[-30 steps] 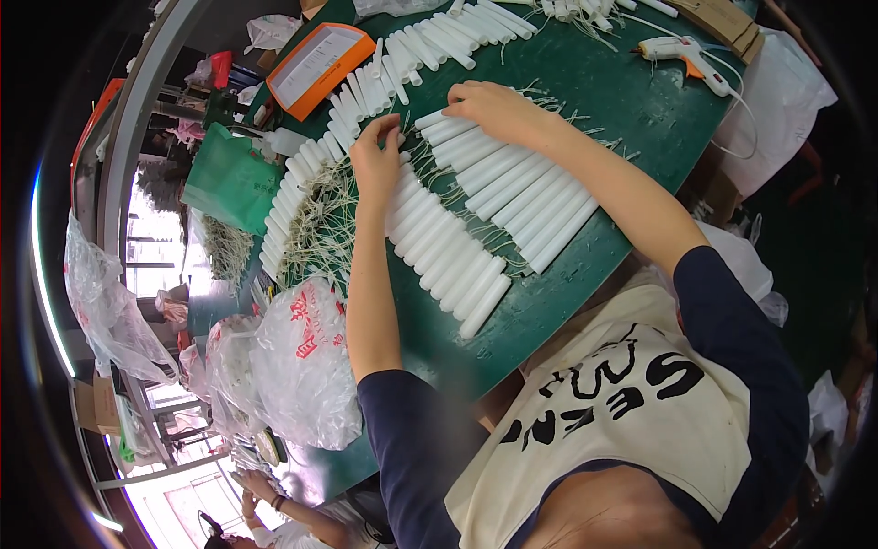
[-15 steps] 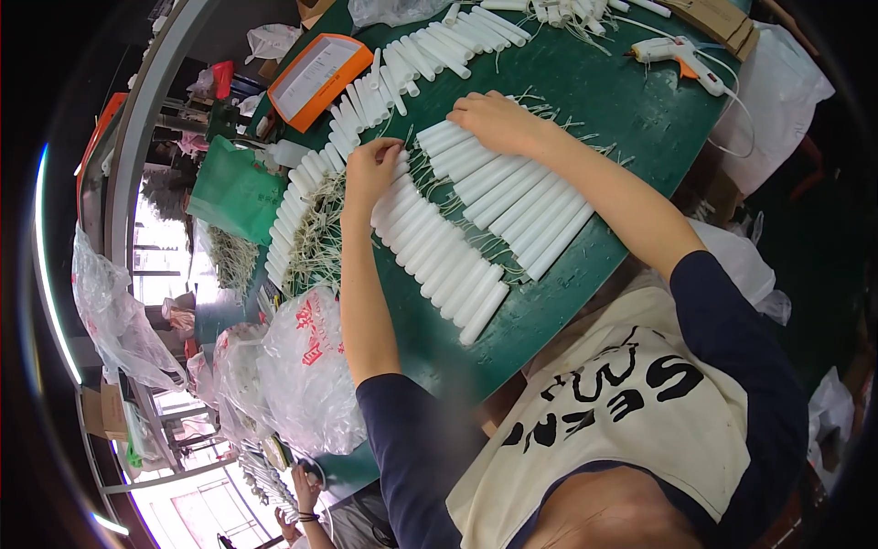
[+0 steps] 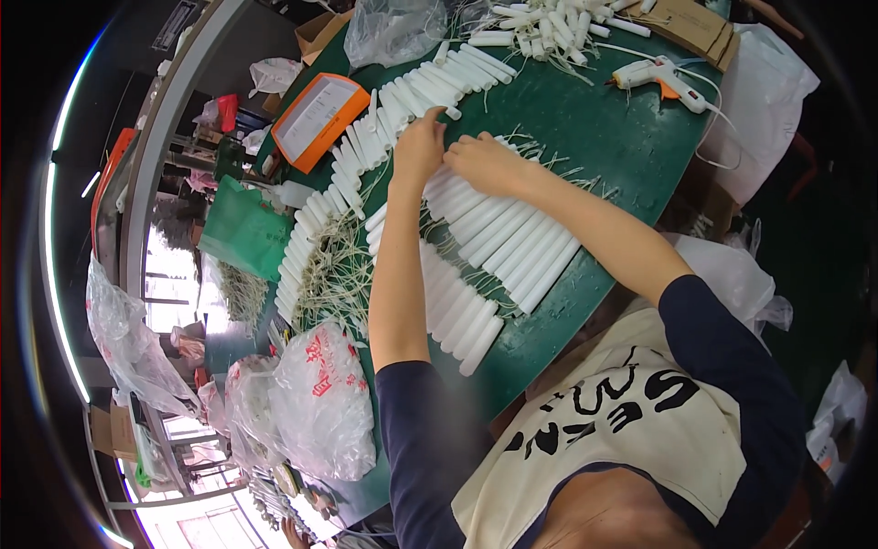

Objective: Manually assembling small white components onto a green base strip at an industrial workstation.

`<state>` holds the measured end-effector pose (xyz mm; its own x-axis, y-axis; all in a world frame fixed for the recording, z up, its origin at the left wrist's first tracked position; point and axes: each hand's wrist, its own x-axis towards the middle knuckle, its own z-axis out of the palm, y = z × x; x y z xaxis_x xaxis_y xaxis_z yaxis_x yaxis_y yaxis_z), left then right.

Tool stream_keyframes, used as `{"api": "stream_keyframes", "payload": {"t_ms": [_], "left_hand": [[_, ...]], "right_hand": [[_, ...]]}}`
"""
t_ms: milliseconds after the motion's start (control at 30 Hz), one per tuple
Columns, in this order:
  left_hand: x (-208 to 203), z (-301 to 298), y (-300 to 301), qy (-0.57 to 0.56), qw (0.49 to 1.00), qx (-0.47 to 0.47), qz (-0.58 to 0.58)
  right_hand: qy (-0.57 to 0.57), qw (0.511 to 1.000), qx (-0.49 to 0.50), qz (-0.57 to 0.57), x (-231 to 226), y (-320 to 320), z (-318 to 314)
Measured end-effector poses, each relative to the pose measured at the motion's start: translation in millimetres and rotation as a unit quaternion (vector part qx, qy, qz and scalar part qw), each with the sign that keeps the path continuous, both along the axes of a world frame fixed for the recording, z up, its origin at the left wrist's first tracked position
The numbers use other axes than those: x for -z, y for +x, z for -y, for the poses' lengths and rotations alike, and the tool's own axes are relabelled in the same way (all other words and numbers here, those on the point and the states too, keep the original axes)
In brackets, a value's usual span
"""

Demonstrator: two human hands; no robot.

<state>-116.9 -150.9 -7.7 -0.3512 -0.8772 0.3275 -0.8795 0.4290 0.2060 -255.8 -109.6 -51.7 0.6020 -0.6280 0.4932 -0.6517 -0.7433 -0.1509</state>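
Two rows of slim white tubes with thin pale wires lie on the green table before me. Over the far end of the right row [image 3: 512, 238] is my right hand [image 3: 483, 163], its fingers bent and close together; whatever they hold is hidden. Just left of it, my left hand [image 3: 420, 151] reaches to the back band of white tubes [image 3: 430, 85], index finger stretched out and thumb apart. No tube shows clearly in it. My left forearm covers part of the left row [image 3: 457, 311].
Bundled wires [image 3: 334, 265] lie left of my left forearm. An orange-edged box [image 3: 320, 119], a green bag [image 3: 245, 227] and a clear plastic bag [image 3: 320, 398] stand leftward. A glue gun [image 3: 658, 80] with its cord lies far right, near loose tubes [image 3: 553, 27] and cardboard [image 3: 690, 27].
My left hand has moved right and away from the left row to the back band. My right hand has shifted slightly nearer, and the whole view has moved a little.
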Motion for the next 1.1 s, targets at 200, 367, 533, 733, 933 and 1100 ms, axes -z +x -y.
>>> {"api": "stream_keyframes", "payload": {"t_ms": [200, 367, 533, 733, 933, 1100], "left_hand": [[5, 20, -6, 0.059, 0.994, 0.028, -0.085], [1, 22, -12, 0.079, 0.992, -0.032, -0.091], [-3, 7, 0, 0.055, 0.987, -0.108, -0.101], [-27, -31, 10, -0.071, 0.971, -0.173, -0.147], [-51, -86, 33, 0.040, 0.959, -0.061, -0.275], [-44, -101, 61, 0.148, 0.922, 0.047, -0.355]], "right_hand": [[0.013, 0.999, -0.020, 0.034, 1, 2, 2], [-0.022, 0.998, -0.017, 0.063, 1, -2, 4], [-0.053, 0.994, 0.015, 0.090, -4, -5, 0], [-0.005, 0.984, 0.077, 0.158, -18, -9, -2], [-0.098, 0.974, 0.058, 0.196, -34, -18, -3], [-0.134, 0.979, -0.051, 0.147, -29, -17, 0]]}}
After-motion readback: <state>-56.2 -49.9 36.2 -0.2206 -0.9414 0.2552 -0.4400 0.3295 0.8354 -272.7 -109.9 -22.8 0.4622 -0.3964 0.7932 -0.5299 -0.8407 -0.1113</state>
